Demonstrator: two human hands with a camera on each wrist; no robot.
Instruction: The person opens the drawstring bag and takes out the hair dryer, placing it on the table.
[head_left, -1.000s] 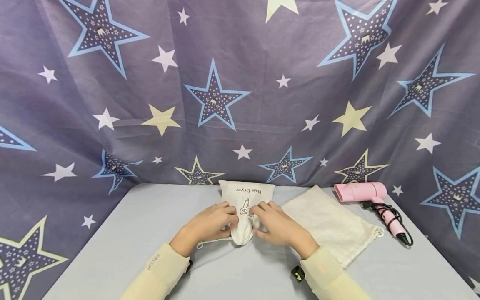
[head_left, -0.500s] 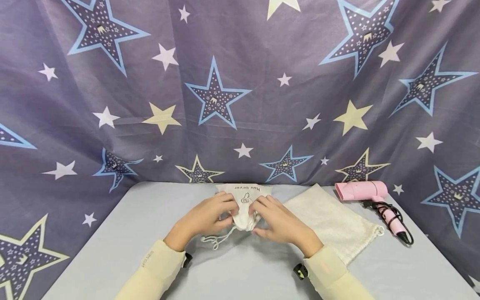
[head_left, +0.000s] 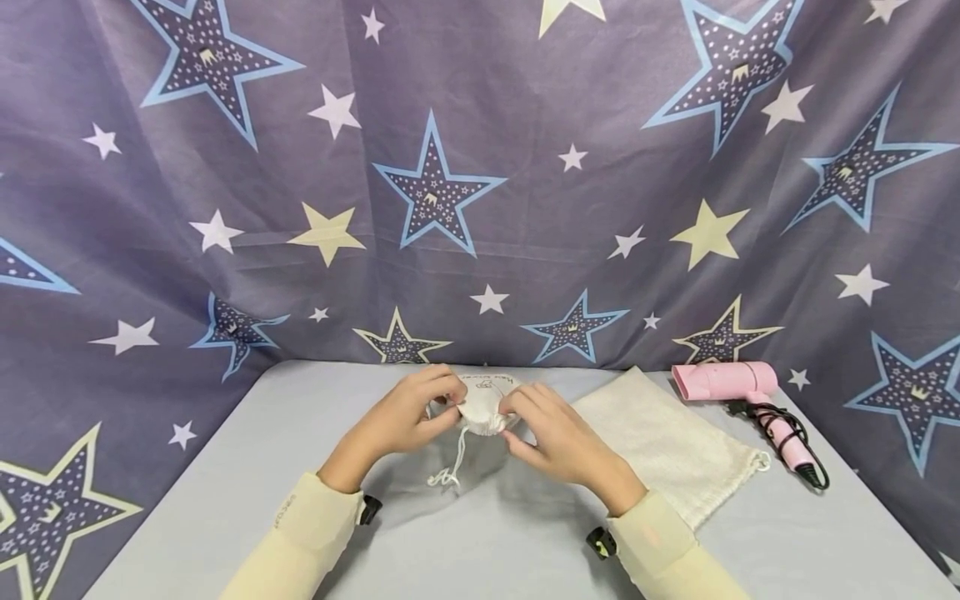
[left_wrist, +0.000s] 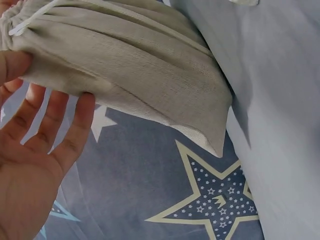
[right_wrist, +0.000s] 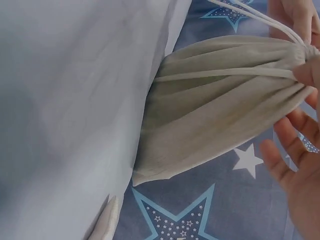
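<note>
Fingers half-curled around drawstring bag

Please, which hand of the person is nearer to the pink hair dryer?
Right. The right hand pinches the drawstring bag, with the flat cloth bag between it and the pink hair dryer; the left hand holds the drawstring bag's other side, farther away.

left fingers, right fingers bent
</note>
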